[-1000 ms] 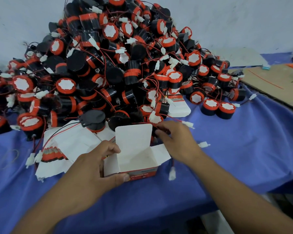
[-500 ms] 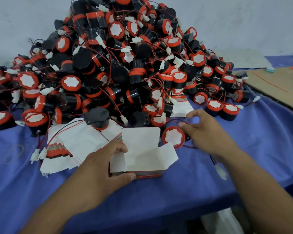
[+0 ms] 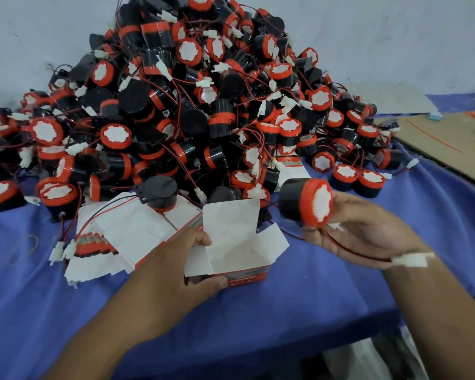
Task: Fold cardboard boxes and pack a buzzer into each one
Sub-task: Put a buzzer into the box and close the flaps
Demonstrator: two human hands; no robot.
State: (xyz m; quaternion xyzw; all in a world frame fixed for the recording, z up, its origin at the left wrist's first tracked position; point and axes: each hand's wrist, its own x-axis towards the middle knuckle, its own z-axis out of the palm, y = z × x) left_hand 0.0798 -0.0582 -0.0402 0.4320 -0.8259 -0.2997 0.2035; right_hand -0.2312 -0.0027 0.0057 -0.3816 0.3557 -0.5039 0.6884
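Blue cloth (image 3: 327,297) underfoot: left hand (image 3: 173,272) grips the open box (image 3: 239,250); right hand (image 3: 365,229) beside it pinches a buzzer (image 3: 305,204). Tuck its wire (image 3: 359,252) in first.

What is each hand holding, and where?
Left hand grips the open box by its near left corner; right hand holds a buzzer by its red end.

Box (image 3: 231,250): small carton, white inside, red print outside. Erected, top open, flaps raised. Upright on the surface, left fingers (image 3: 200,238) at its left flap, thumb on the near wall.
Buzzer (image 3: 305,204): black cylinder, red cap, white face. On its side, held in the right fingers (image 3: 351,207), apart from the box. Lead trails below those fingers to a white connector (image 3: 410,260).
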